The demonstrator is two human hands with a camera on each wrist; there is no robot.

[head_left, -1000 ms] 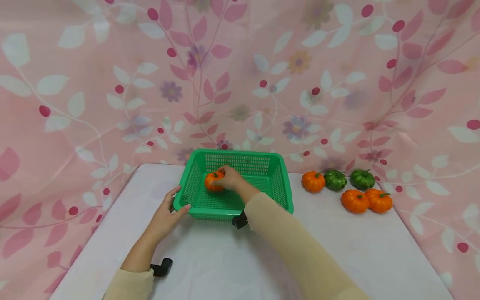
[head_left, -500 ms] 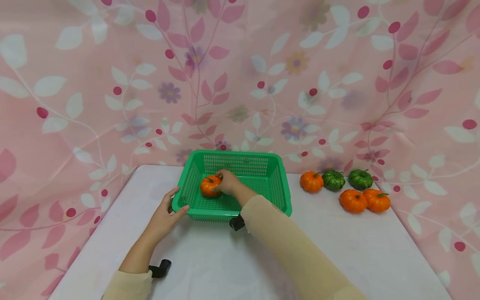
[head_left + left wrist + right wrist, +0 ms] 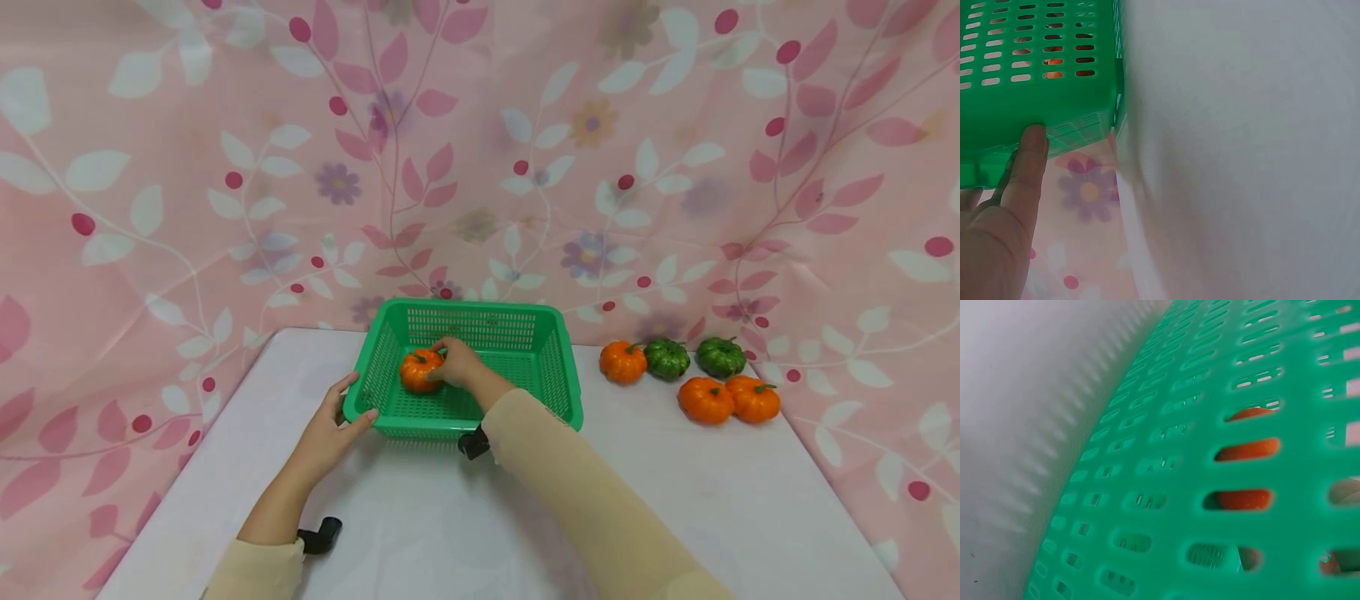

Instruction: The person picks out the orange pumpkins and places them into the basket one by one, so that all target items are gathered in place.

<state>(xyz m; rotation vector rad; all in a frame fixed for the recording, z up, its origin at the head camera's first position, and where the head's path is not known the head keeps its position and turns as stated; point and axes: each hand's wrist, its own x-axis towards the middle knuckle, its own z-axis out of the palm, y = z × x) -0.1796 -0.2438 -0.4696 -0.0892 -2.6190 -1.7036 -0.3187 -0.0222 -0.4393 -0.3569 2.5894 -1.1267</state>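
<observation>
A small orange pumpkin [image 3: 421, 372] sits at the left inside the green plastic basket [image 3: 480, 425]. My right hand [image 3: 463, 367] reaches into the basket and grips the pumpkin from its right side, thumb in front. Through the basket's slots in the right wrist view, bits of the orange pumpkin [image 3: 1247, 449] show. At the near left corner, my left hand [image 3: 330, 437] holds the basket rim between thumb and fingers. In the left wrist view the thumb [image 3: 1030, 165] lies against the green wall [image 3: 1041, 103]; the other fingers are mostly hidden.
Right of the basket, on the white-covered table [image 3: 420, 525], lie several small pumpkins: an orange one [image 3: 623, 362] beside two green ones [image 3: 667, 359], and two orange ones [image 3: 707, 401] nearer the front. A pink floral cloth [image 3: 480, 167] hangs behind.
Over the last second my right hand has shifted the orange pumpkin slightly left and toward me within the basket. Between half a second ago and now, almost nothing moves. My left hand stays on the corner.
</observation>
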